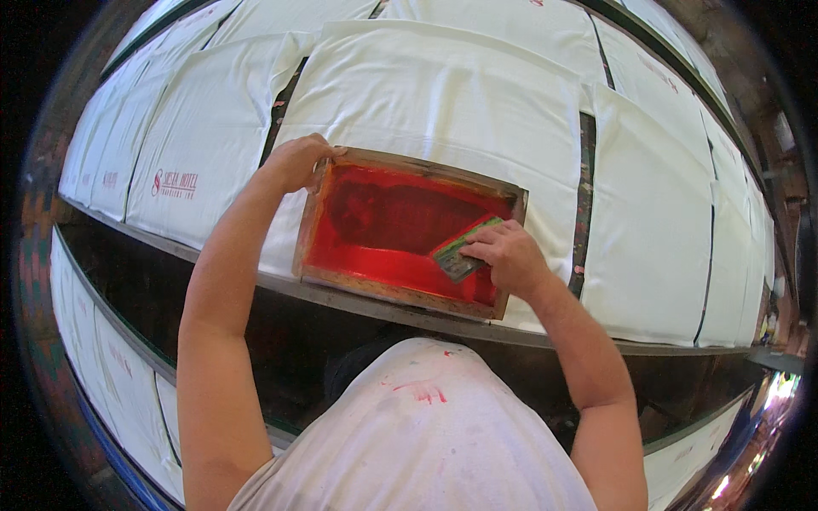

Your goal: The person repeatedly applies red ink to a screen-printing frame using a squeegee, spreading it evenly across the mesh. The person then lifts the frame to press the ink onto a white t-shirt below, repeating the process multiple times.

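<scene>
A wooden screen printing frame (409, 300) with red ink on its mesh lies on a white cloth (434, 94) near the table's front edge. My left hand (298, 162) grips the frame's far left corner, fingers closed over the wood. In my right hand (509, 255) is a squeegee (460, 255) with a green, ink-stained body, held tilted against the mesh in the right half of the frame. A darker red patch spreads over the far part of the mesh. The cloth under the frame is hidden.
White cloths lie side by side along the long table, with dark gaps between them. The cloth at left (200, 136) bears a red print near its front edge. Behind me stands another table with white cloths (102, 349). A dark aisle separates the two.
</scene>
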A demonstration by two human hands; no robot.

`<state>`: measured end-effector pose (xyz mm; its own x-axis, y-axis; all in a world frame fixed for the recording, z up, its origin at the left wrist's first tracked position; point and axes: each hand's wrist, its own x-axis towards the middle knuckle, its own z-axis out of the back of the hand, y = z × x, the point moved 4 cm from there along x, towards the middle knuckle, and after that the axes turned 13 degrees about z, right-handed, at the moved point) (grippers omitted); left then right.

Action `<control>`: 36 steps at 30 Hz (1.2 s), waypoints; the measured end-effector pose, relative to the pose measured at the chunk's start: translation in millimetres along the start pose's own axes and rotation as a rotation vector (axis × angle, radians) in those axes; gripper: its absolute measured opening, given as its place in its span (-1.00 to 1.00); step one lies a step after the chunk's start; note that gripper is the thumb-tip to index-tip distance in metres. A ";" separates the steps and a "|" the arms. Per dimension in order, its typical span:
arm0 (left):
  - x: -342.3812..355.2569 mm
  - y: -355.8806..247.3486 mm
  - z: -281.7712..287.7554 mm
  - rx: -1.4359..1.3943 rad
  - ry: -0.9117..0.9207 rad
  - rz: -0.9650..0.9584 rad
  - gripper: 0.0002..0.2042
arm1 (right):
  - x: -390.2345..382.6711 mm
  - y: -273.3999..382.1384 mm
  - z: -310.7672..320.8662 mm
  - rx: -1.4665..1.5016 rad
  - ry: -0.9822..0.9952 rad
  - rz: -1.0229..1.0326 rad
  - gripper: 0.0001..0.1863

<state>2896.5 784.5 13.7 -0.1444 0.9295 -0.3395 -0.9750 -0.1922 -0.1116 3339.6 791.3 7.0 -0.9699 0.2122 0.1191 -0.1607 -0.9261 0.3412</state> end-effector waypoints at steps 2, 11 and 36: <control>2.0 5.3 -2.5 -0.028 -0.007 -0.036 -0.05 | -8.9 21.6 -3.9 -0.033 -0.083 -0.086 -0.50; 0.6 23.8 -13.5 -0.162 -0.068 -0.046 -0.07 | -3.6 95.2 -21.7 -0.085 -0.142 -0.391 -0.47; -112.3 9.2 -122.1 -0.987 -0.535 0.120 -0.49 | -80.4 88.6 -55.0 0.105 -0.693 -0.919 -0.35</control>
<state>2924.3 640.0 -63.3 -0.5129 0.8582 0.0197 -0.4239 -0.2332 -0.8751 3393.3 675.0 -23.6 -0.1811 0.9482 0.2609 -0.7063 -0.3100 0.6364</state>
